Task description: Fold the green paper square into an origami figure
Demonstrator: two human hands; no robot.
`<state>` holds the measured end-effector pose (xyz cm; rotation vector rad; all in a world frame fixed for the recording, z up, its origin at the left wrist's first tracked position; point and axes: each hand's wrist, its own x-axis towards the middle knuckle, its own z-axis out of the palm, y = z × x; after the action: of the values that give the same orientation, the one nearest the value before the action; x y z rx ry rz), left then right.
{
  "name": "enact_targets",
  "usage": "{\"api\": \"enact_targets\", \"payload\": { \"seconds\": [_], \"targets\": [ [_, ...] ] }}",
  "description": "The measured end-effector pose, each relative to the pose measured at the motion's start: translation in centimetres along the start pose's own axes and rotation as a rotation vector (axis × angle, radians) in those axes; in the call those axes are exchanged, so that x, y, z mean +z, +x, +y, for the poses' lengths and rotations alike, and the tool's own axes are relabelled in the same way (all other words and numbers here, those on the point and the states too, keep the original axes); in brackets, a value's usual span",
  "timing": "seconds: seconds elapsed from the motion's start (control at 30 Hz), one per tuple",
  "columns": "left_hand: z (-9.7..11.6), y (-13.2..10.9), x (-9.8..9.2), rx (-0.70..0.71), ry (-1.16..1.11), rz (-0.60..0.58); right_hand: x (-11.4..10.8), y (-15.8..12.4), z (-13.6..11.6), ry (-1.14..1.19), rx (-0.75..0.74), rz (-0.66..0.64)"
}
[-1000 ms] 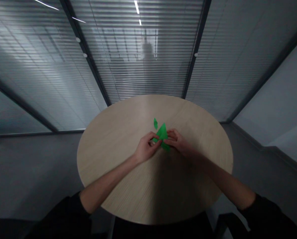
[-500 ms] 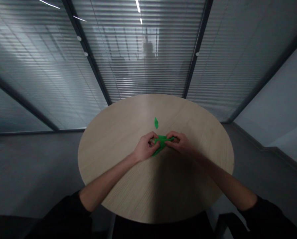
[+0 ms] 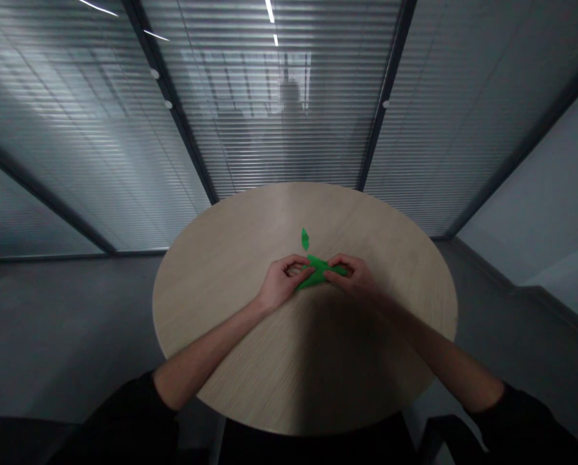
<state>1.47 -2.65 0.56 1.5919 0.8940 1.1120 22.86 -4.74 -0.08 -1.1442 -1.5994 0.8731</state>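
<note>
Pinching a narrow folded green paper (image 3: 320, 272) near the middle of a round wood-grain table (image 3: 230, 274), left hand (image 3: 285, 282) and right hand (image 3: 352, 274) closing on it from either end; creases showing as done, no finished shape showing yet; a green leaf-shaped scrap (image 3: 305, 239) lying apart beyond.

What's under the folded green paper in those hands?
The round wood table lies below the folded green paper; the patch beneath is hidden by the paper, left hand and right hand.
</note>
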Motion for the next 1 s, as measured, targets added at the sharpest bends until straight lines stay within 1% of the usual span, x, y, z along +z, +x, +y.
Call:
{"api": "enact_targets", "payload": {
  "seconds": [0.1,0.23,0.3,0.43,0.57,0.73,1.0],
  "targets": [
    [0.1,0.0,0.0,0.027,0.001,-0.026,0.3,0.0,0.2,-0.021,-0.028,0.000],
    [-0.2,0.0,0.2,0.072,-0.030,-0.022,0.8,0.0,0.5,0.072,-0.035,0.048],
    [-0.4,0.0,0.3,0.091,-0.071,-0.014,0.8,0.0,0.5,0.114,-0.022,0.044],
    [-0.6,0.1,0.3,0.060,-0.137,-0.030,0.9,0.0,0.2,0.109,-0.015,-0.027],
    [-0.5,0.2,0.3,0.025,-0.111,-0.031,1.1,-0.1,0.0,0.083,-0.031,-0.002],
    [-0.1,0.1,0.4,-0.037,-0.073,-0.067,1.1,-0.2,0.1,0.065,-0.010,0.045],
    [0.2,0.0,0.3,-0.027,-0.045,-0.098,1.1,-0.1,-0.3,0.150,0.031,-0.013]
  ]
}}
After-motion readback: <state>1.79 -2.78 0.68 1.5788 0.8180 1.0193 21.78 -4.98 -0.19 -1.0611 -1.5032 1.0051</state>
